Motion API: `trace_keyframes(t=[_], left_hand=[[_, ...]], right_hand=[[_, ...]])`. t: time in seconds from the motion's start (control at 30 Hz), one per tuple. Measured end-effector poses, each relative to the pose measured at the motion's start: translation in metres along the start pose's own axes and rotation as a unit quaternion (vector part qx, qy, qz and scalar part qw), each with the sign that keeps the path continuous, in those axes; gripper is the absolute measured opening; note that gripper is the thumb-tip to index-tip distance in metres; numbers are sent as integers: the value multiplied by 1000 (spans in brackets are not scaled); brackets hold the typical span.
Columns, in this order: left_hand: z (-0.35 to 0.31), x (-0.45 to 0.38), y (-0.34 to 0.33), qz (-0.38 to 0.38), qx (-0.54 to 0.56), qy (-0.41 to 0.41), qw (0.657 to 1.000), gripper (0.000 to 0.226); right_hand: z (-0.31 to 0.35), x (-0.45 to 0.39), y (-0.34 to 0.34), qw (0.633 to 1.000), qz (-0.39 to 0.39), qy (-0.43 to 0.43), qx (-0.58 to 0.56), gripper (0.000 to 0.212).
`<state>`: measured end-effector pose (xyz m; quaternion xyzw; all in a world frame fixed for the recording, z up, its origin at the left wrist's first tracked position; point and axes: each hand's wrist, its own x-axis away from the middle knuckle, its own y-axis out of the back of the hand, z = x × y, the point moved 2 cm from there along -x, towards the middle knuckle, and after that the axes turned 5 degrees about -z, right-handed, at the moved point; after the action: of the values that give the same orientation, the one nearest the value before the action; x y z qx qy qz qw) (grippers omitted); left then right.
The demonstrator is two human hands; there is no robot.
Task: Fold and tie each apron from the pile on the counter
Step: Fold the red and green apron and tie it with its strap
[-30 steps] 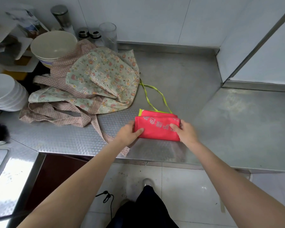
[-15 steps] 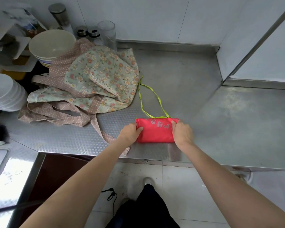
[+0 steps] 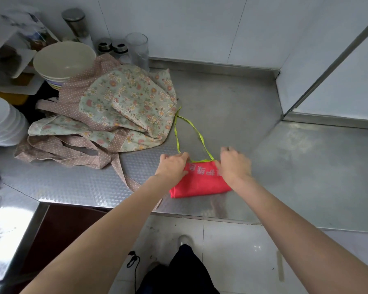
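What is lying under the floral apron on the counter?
Under the floral apron lies a pink dotted apron, its straps trailing out onto the steel counter. Whether more lies beneath is covered.

Both hands (image 3: 172,166) have rolled the red apron (image 3: 200,183) toward its far edge.

The location was a kitchen. A stainless-steel counter (image 3: 232,107) met white wall panels; stacked bowls (image 3: 64,62) stood at 10 o'clock, shakers (image 3: 113,48) and a glass (image 3: 137,47) at 11 o'clock.
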<state>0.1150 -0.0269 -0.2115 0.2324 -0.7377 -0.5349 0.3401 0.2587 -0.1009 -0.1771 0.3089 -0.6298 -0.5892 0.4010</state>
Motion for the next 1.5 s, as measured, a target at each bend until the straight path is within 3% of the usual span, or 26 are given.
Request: trace_keyframes(t=[0.07, 0.13, 0.4, 0.6, 0.8, 0.9, 1.03, 1.1, 1.2, 1.27, 1.4, 1.5], left_hand=[[-1, -4, 2, 11, 0, 3, 1000, 41], [-3, -6, 3, 23, 5, 11, 1000, 40], [-4, -5, -3, 79, 86, 46, 992, 41], [1, 1, -10, 57, 136, 37, 988, 38], [-3, 16, -16, 7, 185, 8, 983, 34], [-1, 21, -18, -9, 209, 4, 978, 34], [-1, 22, -17, -8, 213, 1, 977, 34], [-1, 23, -19, -14, 205, 2, 979, 35], [-1, 25, -21, -20, 191, 6, 981, 35], [-1, 25, -23, -23, 194, 9, 981, 35], [-1, 24, -21, -14, 188, 5, 982, 36], [-2, 19, -16, 6, 167, 8, 986, 32]], right_hand=[[12, -18, 1, 996, -10, 90, -22, 26], [30, -33, -5, 989, 30, 141, -44, 25], [64, -46, -22, 971, 162, 159, -79, 19], [51, -47, -26, 957, 188, 144, -167, 16], [61, -45, -30, 962, 186, 121, -156, 34], [70, -47, -25, 967, 181, 103, -144, 31], [83, -49, -17, 965, 196, 141, -99, 3], [88, -52, -18, 964, 205, 133, -103, 2], [94, -60, -20, 961, 207, 102, -152, 27], [100, -61, -19, 966, 191, 118, -126, 37], [110, -57, -17, 973, 180, 137, -50, 32], [102, -67, -13, 962, 216, 52, -161, 21]])
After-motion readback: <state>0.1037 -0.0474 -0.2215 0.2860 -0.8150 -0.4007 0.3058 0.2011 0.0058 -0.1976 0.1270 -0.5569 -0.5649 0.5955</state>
